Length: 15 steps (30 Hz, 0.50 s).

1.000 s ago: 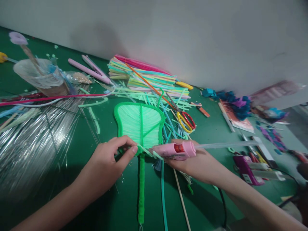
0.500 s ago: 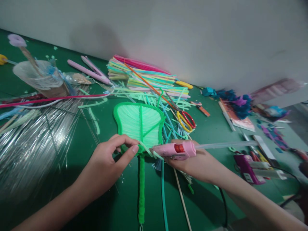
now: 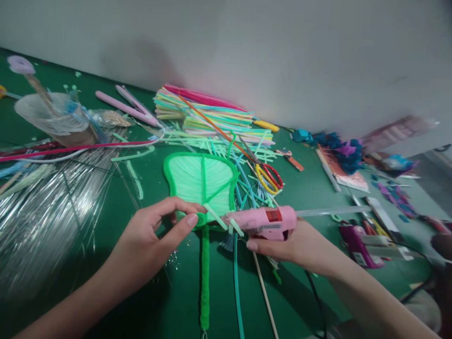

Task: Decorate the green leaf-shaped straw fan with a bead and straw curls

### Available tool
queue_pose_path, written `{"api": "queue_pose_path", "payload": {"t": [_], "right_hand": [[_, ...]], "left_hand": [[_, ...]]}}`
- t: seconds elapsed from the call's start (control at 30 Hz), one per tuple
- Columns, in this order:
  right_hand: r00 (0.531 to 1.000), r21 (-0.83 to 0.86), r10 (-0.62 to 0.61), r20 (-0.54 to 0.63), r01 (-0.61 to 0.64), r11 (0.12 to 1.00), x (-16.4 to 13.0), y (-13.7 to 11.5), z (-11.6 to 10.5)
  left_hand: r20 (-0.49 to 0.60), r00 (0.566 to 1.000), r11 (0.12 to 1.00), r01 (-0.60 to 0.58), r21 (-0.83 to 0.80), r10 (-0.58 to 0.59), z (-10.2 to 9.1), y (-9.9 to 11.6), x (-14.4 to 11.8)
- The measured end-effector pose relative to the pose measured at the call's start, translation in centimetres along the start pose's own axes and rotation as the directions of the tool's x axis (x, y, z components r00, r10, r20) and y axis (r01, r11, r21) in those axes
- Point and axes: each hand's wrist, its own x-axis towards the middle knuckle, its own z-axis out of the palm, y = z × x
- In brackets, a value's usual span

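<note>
A leaf shape made of green pipe cleaners (image 3: 183, 174) lies on the table, dark green at the rim and veins, pale inside, with a fuzzy green stem (image 3: 205, 287). My left hand (image 3: 151, 240) is pinched at the leaf's base, thumb and forefinger around a small green coil. Just right of those fingertips is a short pale green pipe cleaner piece (image 3: 216, 217). My right hand (image 3: 296, 249) grips a pink hot glue gun (image 3: 263, 221), a clear glue stick (image 3: 332, 211) out of its back. The gun's nozzle is close to the pale pieces; whether it touches them I cannot tell.
Scissors (image 3: 268, 179) with red and yellow handles lie behind the gun. Pipe cleaner bundles (image 3: 212, 115) and a pink flat iron (image 3: 127, 103) are along the wall. Wires (image 3: 70, 207) and a cup (image 3: 52, 117) are at left, a purple device (image 3: 358, 245) at right.
The glue gun has moved slightly right and turned so more of its side and my right thumb show. My left hand keeps its pinch; the whole view has shifted a little.
</note>
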Motion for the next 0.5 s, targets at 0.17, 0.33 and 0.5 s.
{"api": "queue_pose_path", "payload": {"t": [0.17, 0.33, 0.5], "right_hand": [[0.998, 0.303, -0.038, -0.045, 0.050, 0.952, -0.3, 1.6, 0.8], [0.982, 0.590, -0.038, -0.186, 0.143, 0.794, -0.9, 2.5, 1.6], [0.954, 0.594, -0.045, -0.297, 0.222, 0.773, -1.6, 3.5, 0.8]], "left_hand": [[-0.263, 0.964, 0.999, 0.023, -0.038, -0.032, -0.4, -0.2, 0.2], [-0.334, 0.938, 0.992, 0.054, -0.116, -0.090, -0.8, -0.5, 0.5], [-0.309, 0.945, 0.994, 0.091, -0.055, -0.104, -0.8, -0.6, 0.5]]}}
